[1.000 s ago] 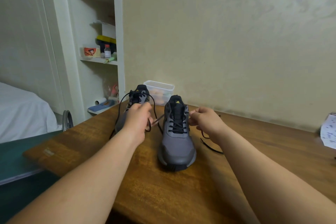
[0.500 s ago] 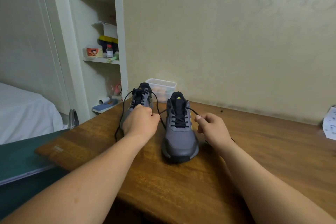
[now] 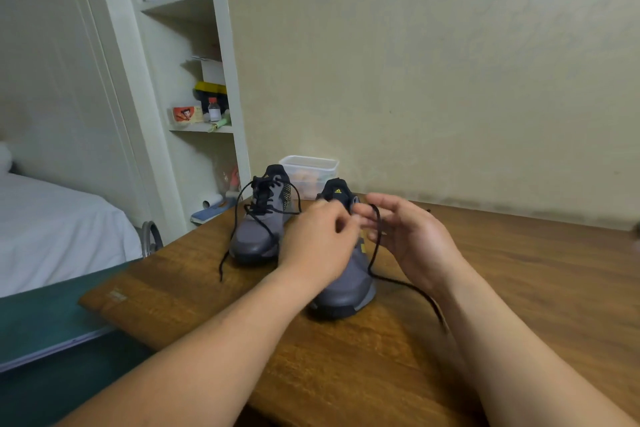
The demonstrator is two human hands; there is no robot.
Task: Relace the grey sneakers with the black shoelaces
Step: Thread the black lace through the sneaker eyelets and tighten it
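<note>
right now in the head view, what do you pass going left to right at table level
bed → shelves → sneaker on the left → left hand → right hand; the other sneaker is left out, since the hands overlap it

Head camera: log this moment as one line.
stage: lacing near sneaker | left hand: pinches black lace | right hand: lace crosses it, grip unclear | far sneaker: laces loose
</note>
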